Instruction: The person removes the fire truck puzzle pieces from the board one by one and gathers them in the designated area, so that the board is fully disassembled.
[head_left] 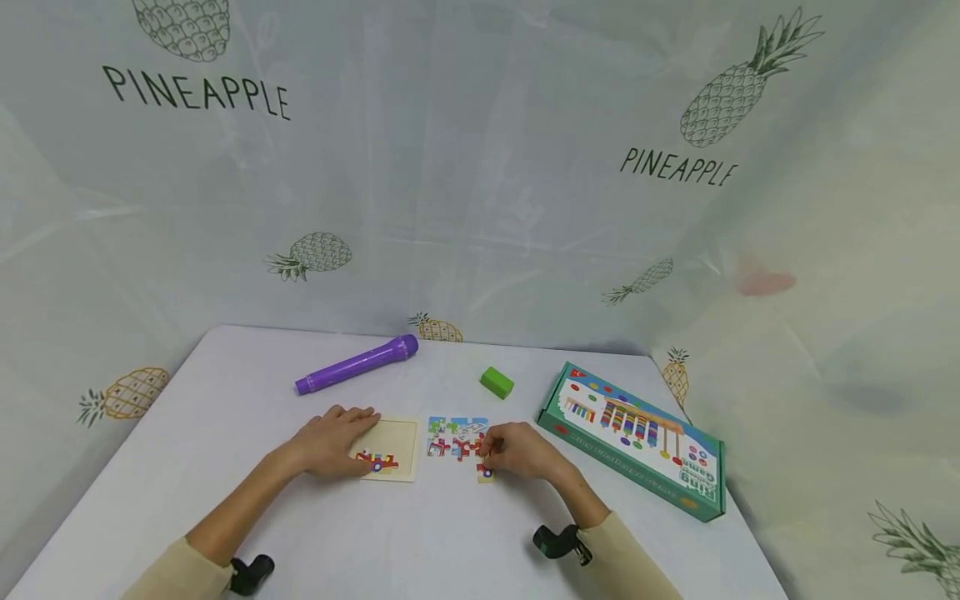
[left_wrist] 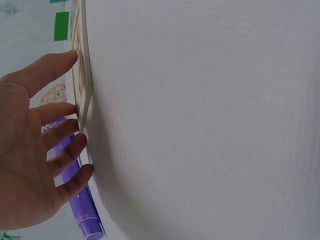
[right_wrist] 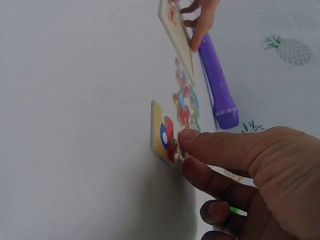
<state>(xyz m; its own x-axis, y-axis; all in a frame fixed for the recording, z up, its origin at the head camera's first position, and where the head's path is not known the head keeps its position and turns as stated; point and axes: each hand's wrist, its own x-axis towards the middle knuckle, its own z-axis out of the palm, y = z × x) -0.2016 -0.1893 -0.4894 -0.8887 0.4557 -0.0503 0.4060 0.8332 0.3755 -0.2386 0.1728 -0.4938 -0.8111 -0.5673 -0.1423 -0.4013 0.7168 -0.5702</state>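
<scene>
My left hand [head_left: 330,442] rests on the left part of a square wooden puzzle board [head_left: 405,437], thumb and fingers spread and touching it. A red vehicle picture shows on the board. To its right lie several colourful jigsaw pieces [head_left: 441,427], fitted partly together on the table. My right hand [head_left: 517,450] is at their right side, thumb and index finger pinching a small puzzle piece [right_wrist: 177,150], mostly hidden by the fingertips. Just beside those fingertips, a yellow-edged piece with a blue wheel [right_wrist: 158,131] lies at the near end of the group.
Behind the board lies a purple toy microphone [head_left: 356,365]. A green block [head_left: 497,382] sits beyond the pieces. At the right stands a green game box [head_left: 633,442] at an angle. A pineapple-printed curtain [head_left: 480,167] hangs behind the white table [head_left: 345,542].
</scene>
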